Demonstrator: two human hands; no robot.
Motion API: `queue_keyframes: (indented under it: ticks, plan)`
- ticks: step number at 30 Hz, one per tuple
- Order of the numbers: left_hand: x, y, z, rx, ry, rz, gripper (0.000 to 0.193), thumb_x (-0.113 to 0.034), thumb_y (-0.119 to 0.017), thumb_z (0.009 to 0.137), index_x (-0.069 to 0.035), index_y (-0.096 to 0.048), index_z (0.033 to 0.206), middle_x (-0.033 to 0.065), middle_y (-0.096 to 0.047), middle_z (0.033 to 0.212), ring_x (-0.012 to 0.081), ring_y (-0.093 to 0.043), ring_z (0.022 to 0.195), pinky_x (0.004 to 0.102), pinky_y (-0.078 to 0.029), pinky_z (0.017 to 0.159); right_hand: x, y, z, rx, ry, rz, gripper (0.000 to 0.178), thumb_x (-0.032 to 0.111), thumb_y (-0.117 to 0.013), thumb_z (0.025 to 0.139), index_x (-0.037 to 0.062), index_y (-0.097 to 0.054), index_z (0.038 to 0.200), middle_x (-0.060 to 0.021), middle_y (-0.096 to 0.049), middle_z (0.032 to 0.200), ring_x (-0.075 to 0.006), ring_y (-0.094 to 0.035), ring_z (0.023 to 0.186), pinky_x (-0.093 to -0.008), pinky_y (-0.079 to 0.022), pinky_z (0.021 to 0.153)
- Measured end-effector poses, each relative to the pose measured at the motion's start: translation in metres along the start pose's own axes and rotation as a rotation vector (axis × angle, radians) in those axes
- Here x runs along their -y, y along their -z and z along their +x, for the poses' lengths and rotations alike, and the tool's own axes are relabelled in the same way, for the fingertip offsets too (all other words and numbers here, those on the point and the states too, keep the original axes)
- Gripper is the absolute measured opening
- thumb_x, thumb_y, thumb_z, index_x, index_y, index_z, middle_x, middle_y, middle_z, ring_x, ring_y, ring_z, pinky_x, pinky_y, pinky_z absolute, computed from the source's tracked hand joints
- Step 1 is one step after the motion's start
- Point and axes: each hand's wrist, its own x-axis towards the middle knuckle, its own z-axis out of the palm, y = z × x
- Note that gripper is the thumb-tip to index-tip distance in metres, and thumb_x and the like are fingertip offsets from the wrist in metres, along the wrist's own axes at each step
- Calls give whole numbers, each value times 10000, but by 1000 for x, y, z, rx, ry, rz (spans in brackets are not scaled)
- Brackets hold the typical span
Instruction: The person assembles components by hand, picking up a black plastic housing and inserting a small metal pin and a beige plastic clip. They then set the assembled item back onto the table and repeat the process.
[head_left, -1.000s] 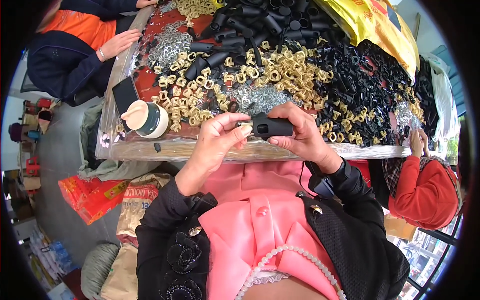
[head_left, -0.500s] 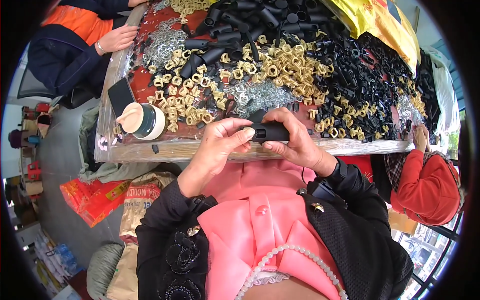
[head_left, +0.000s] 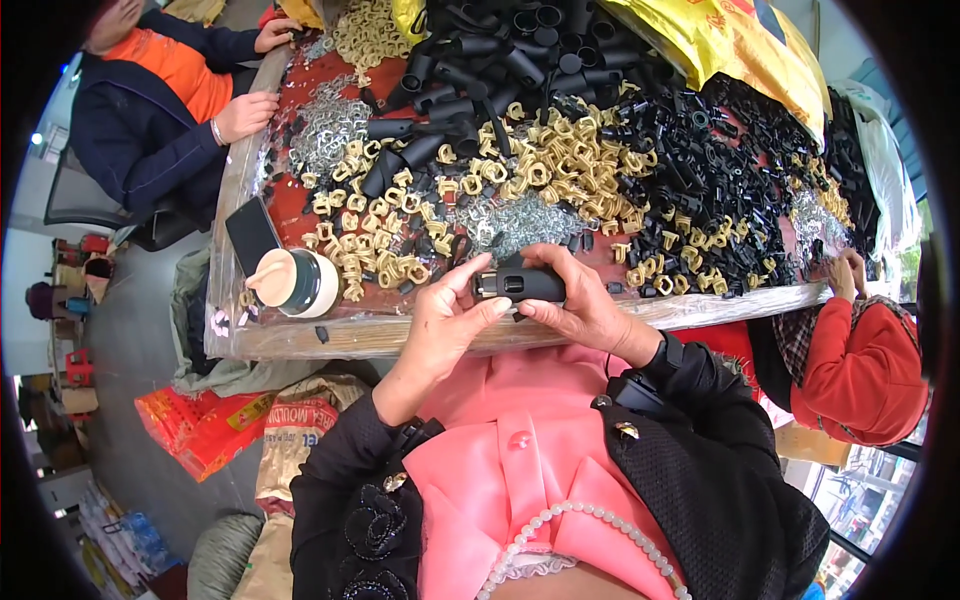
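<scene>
At the frame's centre, fingers of the left hand (head_left: 438,322) and right hand (head_left: 598,315) grasp a black tube (head_left: 535,286); best kept level and steady, though its left end's fit is unclear.

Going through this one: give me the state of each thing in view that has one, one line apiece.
Black tubular part: held crosswise between both hands
Left hand: closed on its left end
Right hand: closed around its right end
Cup: lid on
Phone: lying on the table, screen dark
Beige clips: loose, heaped
Metal links: loose, piled
</scene>
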Motion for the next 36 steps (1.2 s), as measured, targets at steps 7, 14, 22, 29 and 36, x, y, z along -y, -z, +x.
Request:
queue_keyframes:
  ticks: [7,14,22,29,36]
  plan:
    - [1,-4,4,-6,-98,-66,555,-18,-620,754,32,-352,1238,51,-528,961,71,-509,832,191,-427,719,1,0,-2,71,-21,-47,546,304,-627,754,-9,-401,1140,-167,-523,985,-282,-541,889,-327,-428,767]
    - [1,-4,7,33,-116,-196,616,25,-582,753,10,-269,1284,82,-482,1080,112,-489,951,234,-401,829,0,3,0,147,59,-78,573,335,-619,748,-15,-404,1148,-179,-496,1036,-311,-506,948,-355,-408,799]
    - [2,0,8,89,-80,-305,688,33,-587,745,5,-189,1306,102,-482,1089,137,-498,958,249,-413,825,-3,11,8,166,250,-66,797,508,-585,699,-26,-326,1230,-218,-350,1200,-334,-364,1114,-402,-318,911]
    - [0,-4,9,129,-61,-325,699,35,-596,732,-4,-196,1304,101,-471,1110,142,-486,985,261,-413,835,1,2,20,228,224,284,900,618,-508,683,-25,-277,1269,-201,-326,1240,-315,-317,1160,-398,-238,966]
    - [5,0,11,121,-4,-482,670,43,-589,729,-28,-233,1292,96,-474,1101,156,-475,1018,288,-416,852,-2,-5,24,242,223,481,908,636,-474,699,-29,-261,1279,-168,-332,1257,-281,-293,1189,-373,-214,982]
